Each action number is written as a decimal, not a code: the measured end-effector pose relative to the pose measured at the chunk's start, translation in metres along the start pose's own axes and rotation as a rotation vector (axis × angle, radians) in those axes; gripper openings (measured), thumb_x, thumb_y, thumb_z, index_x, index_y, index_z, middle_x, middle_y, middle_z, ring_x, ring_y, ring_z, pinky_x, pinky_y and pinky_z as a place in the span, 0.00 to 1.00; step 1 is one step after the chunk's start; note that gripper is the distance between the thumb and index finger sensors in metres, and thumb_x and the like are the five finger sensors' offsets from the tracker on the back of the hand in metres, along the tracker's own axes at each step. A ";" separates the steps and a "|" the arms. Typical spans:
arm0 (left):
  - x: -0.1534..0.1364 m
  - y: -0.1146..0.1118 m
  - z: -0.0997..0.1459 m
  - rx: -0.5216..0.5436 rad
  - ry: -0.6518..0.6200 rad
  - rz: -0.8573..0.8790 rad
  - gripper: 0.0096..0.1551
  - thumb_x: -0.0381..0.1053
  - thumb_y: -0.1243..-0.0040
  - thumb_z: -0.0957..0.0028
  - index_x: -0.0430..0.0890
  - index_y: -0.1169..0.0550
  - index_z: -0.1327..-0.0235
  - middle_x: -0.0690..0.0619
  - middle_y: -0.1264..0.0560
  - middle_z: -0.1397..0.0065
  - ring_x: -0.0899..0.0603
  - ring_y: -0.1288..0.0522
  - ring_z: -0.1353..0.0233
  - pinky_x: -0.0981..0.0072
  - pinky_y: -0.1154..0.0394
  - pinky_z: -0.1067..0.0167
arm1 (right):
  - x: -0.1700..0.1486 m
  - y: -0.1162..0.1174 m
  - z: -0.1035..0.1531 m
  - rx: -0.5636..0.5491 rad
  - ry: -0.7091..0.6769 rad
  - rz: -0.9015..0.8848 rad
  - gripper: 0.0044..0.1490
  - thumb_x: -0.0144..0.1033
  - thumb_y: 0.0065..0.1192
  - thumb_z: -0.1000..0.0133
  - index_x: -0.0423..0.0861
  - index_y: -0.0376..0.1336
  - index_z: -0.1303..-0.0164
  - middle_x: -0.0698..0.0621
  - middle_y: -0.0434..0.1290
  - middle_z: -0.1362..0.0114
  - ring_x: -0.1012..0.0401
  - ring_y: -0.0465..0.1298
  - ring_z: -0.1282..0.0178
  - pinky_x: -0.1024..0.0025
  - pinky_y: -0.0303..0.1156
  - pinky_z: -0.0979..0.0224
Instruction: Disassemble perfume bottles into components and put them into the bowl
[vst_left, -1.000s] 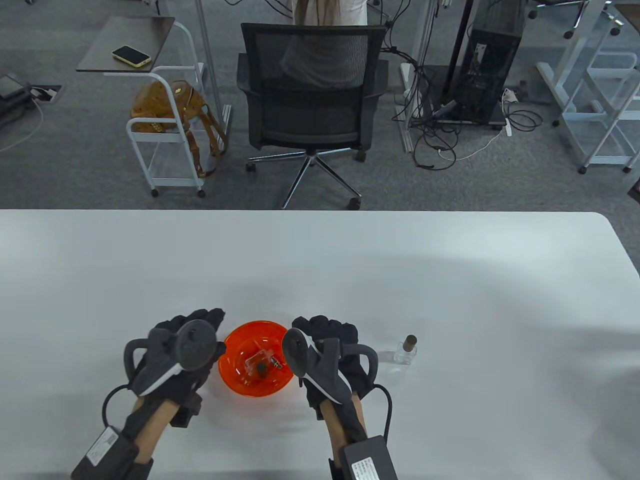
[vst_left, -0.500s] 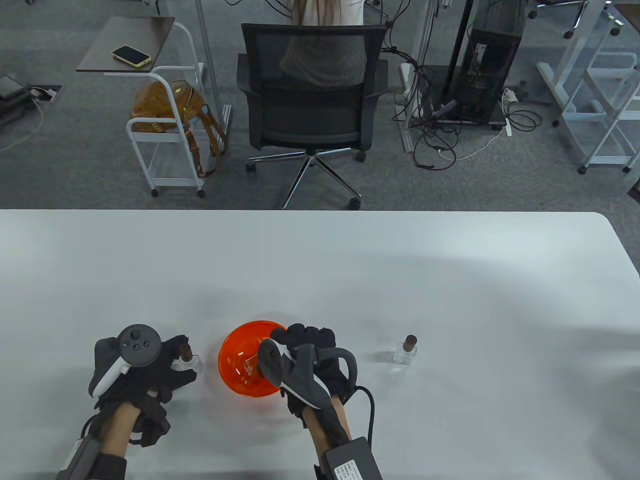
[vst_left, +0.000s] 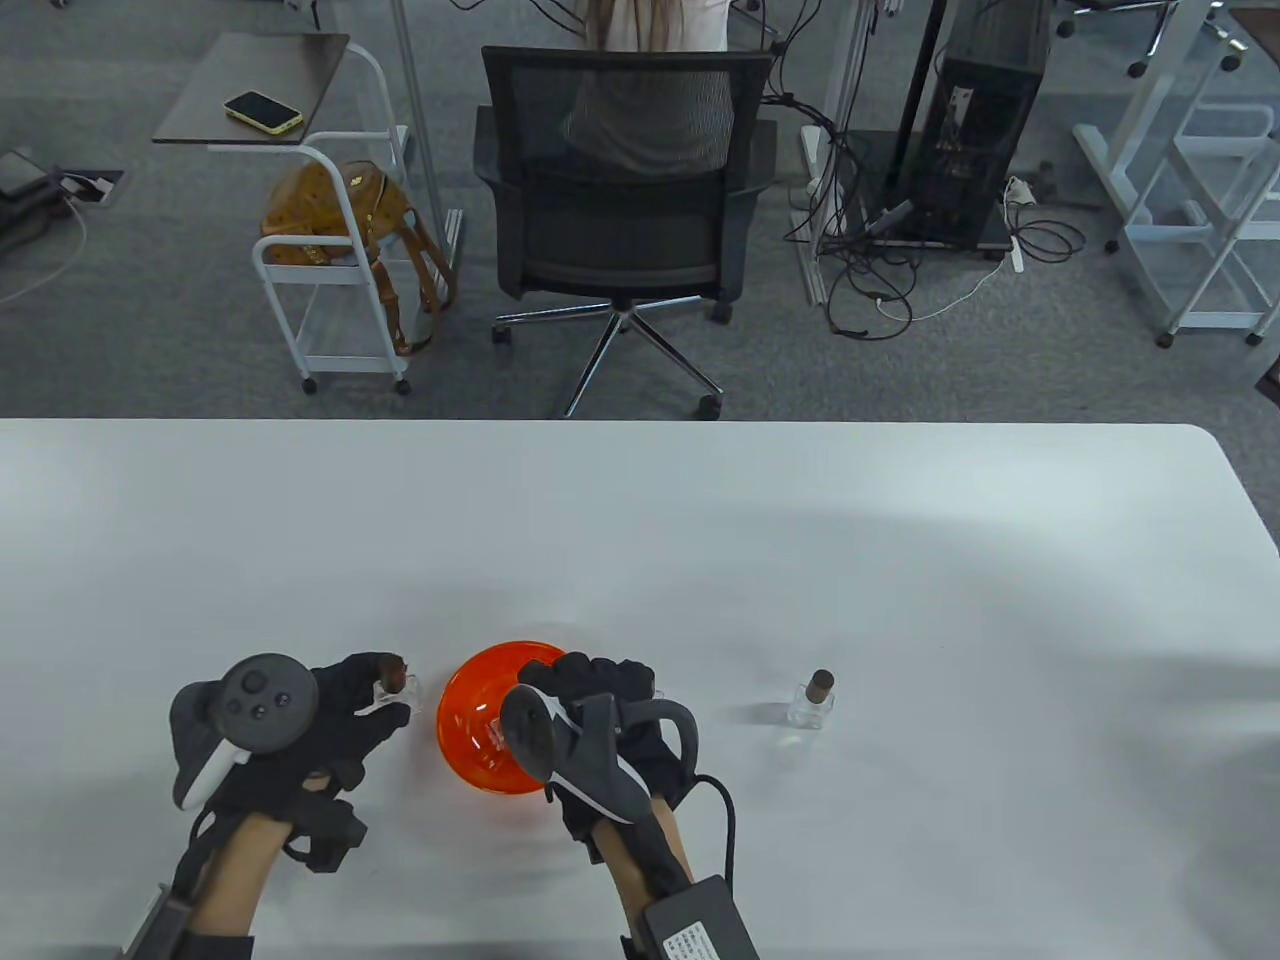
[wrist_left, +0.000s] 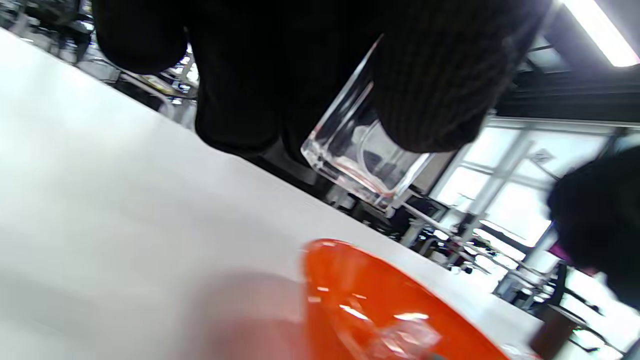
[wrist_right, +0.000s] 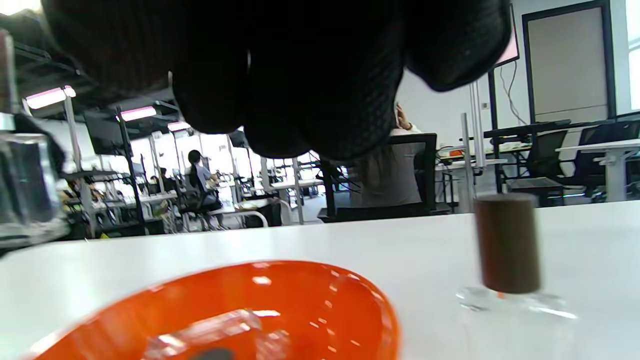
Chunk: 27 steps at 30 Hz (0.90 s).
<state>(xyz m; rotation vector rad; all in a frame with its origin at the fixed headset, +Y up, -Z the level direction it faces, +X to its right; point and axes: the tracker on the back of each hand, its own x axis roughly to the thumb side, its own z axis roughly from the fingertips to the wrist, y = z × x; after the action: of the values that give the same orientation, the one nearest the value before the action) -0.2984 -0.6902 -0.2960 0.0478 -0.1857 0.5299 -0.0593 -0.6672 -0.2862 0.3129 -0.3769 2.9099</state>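
Note:
My left hand pinches a small clear perfume bottle with a brown cap, lifted just left of the orange bowl. In the left wrist view the bottle's glass body hangs between my gloved fingers above the bowl's rim. My right hand hovers over the bowl's right side, fingers loosely curled with nothing in them. A clear bottle piece lies in the bowl. A second capped bottle stands on the table to the right, close in the right wrist view.
The white table runs wide behind and to both sides. Beyond its far edge a person sits in a black office chair, with a small white cart to the left.
My left hand drew back from the bowl to the left, took hold of the capped bottle and lifted it. My right hand slid left over the bowl.

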 end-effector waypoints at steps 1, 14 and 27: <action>0.009 -0.002 0.002 0.003 -0.025 -0.011 0.31 0.56 0.26 0.58 0.53 0.18 0.38 0.50 0.12 0.36 0.39 0.14 0.39 0.38 0.28 0.37 | 0.002 -0.003 0.001 -0.013 -0.015 -0.036 0.32 0.57 0.62 0.57 0.60 0.70 0.42 0.59 0.81 0.38 0.66 0.85 0.50 0.50 0.75 0.31; 0.037 -0.027 0.003 -0.074 -0.110 -0.158 0.31 0.57 0.26 0.58 0.54 0.18 0.38 0.50 0.12 0.36 0.39 0.14 0.40 0.38 0.28 0.36 | 0.021 -0.012 0.007 -0.049 -0.129 -0.240 0.31 0.53 0.71 0.60 0.62 0.70 0.44 0.59 0.80 0.38 0.69 0.86 0.52 0.53 0.77 0.33; 0.021 -0.024 0.000 -0.070 -0.020 -0.092 0.31 0.55 0.31 0.54 0.52 0.22 0.34 0.48 0.14 0.33 0.38 0.13 0.38 0.38 0.27 0.37 | 0.013 0.058 -0.001 0.226 -0.022 0.265 0.32 0.49 0.74 0.60 0.56 0.72 0.43 0.55 0.82 0.39 0.67 0.85 0.61 0.51 0.79 0.40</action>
<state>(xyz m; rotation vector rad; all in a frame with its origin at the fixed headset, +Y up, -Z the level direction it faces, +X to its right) -0.2689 -0.7002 -0.2918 -0.0071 -0.2200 0.4312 -0.0845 -0.7198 -0.2976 0.3529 -0.0967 3.2187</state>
